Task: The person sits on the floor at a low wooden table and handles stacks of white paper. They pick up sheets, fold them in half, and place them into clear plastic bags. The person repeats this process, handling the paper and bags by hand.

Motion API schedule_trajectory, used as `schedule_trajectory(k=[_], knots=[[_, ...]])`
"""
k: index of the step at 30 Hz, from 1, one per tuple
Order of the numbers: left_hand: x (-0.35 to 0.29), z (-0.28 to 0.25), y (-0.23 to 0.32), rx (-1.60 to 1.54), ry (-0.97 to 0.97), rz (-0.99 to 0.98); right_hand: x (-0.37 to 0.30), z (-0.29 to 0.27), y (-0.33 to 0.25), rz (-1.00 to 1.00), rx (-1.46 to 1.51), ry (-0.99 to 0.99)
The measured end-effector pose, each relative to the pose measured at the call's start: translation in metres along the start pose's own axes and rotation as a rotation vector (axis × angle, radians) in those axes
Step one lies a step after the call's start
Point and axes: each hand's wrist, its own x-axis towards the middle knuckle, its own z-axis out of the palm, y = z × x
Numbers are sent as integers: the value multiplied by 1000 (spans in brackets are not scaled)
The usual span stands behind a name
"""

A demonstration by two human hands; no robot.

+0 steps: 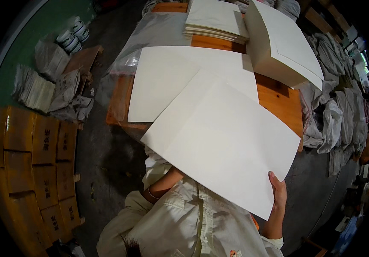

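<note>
A large white sheet of paper [227, 141] is tilted in front of my body, its far corner overlapping another white sheet [163, 81] on the wooden table [287, 115]. My right hand [278, 190] grips its right edge near the closest corner, thumb on top and fingers behind. Beneath the near left edge, my left hand [174, 174] reaches under the paper; its fingers are hidden, so I cannot see how it holds. Whether the held piece is one sheet or several is unclear.
A stack of white sheets [214, 19] sits at the table's far side, beside a tall pile of large curved sheets [283, 43]. Clear plastic [154, 32] covers the far left. Cartons [43, 137] stand left, grey sacks [343, 107] right.
</note>
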Motion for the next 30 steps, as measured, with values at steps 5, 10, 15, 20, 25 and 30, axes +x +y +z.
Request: schedule_trajectory(k=[5,10,15,20,25,30], knots=[[0,8,-3,-21,-35,-28,3,-9,-5,67,-41,68],[-1,12,-4,-43,-52,-46,5,-18,-8,47,-45,20],[-3,10,-2,-51,-57,-64,6,-11,-6,66,-63,39],[-4,10,-1,-64,-66,-78,6,-17,-3,50,-89,21],[-8,15,-2,-74,-80,-93,5,-8,-8,12,-98,-1],[-9,16,-3,-83,-83,-109,6,-7,-13,-3,-111,-3]])
